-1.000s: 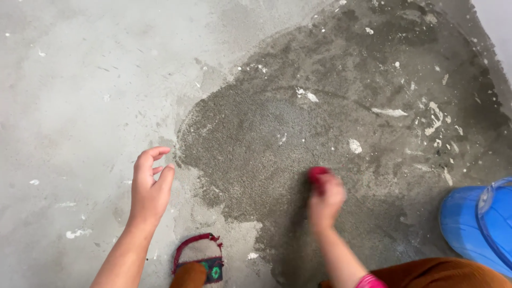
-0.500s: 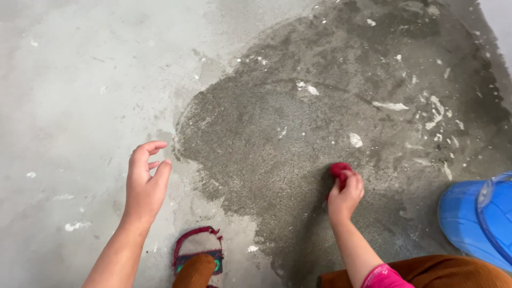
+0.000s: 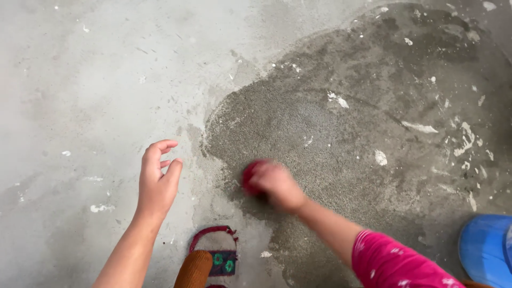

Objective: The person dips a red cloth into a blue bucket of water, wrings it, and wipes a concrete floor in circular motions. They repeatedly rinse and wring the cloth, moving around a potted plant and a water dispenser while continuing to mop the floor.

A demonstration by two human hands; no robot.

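Head view: a red scrubber (image 3: 249, 176) is being clenched in the blurred right hand (image 3: 277, 186) and pressed to the wet floor patch (image 3: 341, 138) at its near-left edge, scrubbing seemingly underway, while the empty left hand (image 3: 157, 184) is being held loosely open above dry concrete

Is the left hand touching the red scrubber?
Apart. The head view shows the left hand raised, with bare floor between it and the red scrubber.

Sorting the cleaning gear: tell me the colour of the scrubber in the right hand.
Red; the scrubber is blurred in the right hand, head view.
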